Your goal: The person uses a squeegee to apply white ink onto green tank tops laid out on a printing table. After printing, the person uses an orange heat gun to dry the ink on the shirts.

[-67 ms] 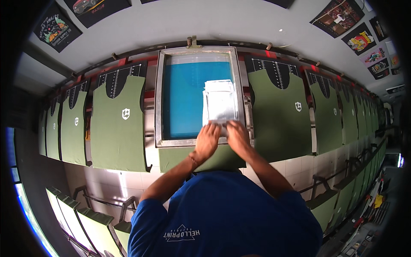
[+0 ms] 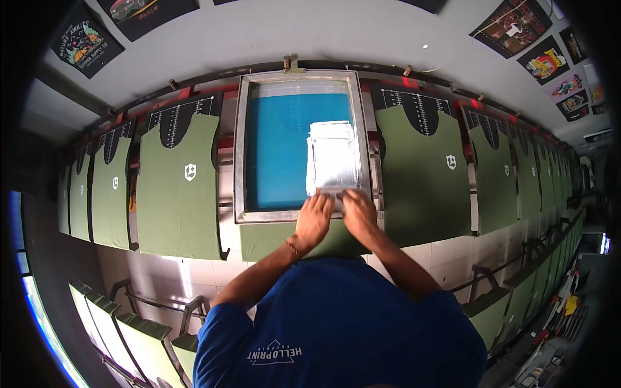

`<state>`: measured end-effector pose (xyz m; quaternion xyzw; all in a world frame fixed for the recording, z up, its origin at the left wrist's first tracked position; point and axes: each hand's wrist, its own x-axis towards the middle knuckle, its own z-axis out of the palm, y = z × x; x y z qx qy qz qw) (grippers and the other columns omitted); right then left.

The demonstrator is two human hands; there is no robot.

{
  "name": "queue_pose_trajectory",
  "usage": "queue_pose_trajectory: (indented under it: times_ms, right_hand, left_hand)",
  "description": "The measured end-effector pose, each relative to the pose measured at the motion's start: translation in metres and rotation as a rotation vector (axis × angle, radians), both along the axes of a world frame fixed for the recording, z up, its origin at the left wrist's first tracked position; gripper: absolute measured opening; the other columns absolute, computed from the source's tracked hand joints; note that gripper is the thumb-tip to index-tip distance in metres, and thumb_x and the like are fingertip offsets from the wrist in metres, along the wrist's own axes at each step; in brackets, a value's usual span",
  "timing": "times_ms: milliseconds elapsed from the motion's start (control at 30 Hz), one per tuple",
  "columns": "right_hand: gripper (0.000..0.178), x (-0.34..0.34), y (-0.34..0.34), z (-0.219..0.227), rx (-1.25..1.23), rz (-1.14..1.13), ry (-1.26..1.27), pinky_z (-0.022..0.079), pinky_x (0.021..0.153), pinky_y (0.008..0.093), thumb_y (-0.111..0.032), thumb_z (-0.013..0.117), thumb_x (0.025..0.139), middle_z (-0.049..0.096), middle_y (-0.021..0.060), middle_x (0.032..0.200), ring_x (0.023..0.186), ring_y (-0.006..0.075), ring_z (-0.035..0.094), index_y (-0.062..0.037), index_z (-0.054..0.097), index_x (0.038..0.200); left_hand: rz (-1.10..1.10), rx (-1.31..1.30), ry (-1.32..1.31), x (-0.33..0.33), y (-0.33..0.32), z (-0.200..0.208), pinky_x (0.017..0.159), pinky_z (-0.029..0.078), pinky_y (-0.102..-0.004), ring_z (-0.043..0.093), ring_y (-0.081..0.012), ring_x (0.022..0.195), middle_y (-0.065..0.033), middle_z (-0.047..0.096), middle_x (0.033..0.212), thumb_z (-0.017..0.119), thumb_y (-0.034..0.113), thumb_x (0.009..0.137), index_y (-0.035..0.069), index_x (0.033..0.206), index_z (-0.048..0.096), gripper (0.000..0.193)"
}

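The left hand [image 2: 315,216] and right hand [image 2: 359,212] hold fingers tight around a squeegee [image 2: 339,193] at a screen-printing frame's [image 2: 240,149] near right, white ink [image 2: 333,152] apparently nearly fully drawn, little left, between crested green shirts [image 2: 424,187].

Dark printed sheets [image 2: 543,65] hang on the grey wall [image 2: 362,39]; a yellow item [image 2: 572,304] lies at the far right.
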<state>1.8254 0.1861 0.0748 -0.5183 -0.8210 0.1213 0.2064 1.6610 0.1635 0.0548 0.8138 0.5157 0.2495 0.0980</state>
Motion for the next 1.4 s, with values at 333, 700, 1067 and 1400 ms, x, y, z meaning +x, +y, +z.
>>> queue_pose_trajectory:
  times_ms: [333,700,1067,1400]
  right_hand:
    - [0.02,-0.009,0.099,-0.04,0.108,-0.035,-0.045,0.05,0.083,0.0426,0.005,0.058,0.071,0.063,0.0153,0.098,0.095,0.0331,0.061,-0.0004,0.065,0.089]
    - [0.017,-0.006,0.072,0.011,0.068,0.03,-0.026,0.05,0.083,0.0422,0.006,0.059,0.071,0.063,0.0148,0.092,0.092,0.0337,0.06,-0.0005,0.063,0.087]
    - [0.051,0.011,-0.033,-0.018,-0.087,0.12,-0.005,0.041,0.097,0.0464,0.0,0.061,0.071,0.052,0.014,0.126,0.118,0.0334,0.048,-0.0005,0.055,0.122]
    - [0.042,0.079,-0.001,-0.052,0.027,-0.347,0.432,0.039,0.102,0.0444,-0.014,0.062,0.089,0.055,0.0199,0.124,0.118,0.0369,0.05,-0.0009,0.052,0.128]
  left_hand:
    - [0.079,0.238,-0.026,-0.001,0.099,-0.028,0.083,0.048,-0.0408,0.058,-0.032,0.095,-0.0165,0.059,0.1,0.051,0.007,0.085,0.001,0.103,0.053,0.019]
    - [-0.009,0.108,-0.085,-0.007,0.073,0.013,0.083,0.047,-0.0401,0.056,-0.0329,0.091,-0.0175,0.06,0.098,0.055,0.006,0.085,-0.001,0.104,0.057,0.02]
    - [-0.061,-0.028,0.014,-0.009,-0.031,-0.029,0.099,0.041,-0.0449,0.046,-0.0333,0.12,-0.0122,0.053,0.128,0.068,0.02,0.083,0.006,0.129,0.052,0.05]
    - [0.582,0.068,-0.022,-0.122,0.02,-0.02,0.092,0.039,-0.0464,0.052,-0.0356,0.106,-0.017,0.058,0.114,0.066,0.014,0.086,0.0,0.12,0.054,0.038]
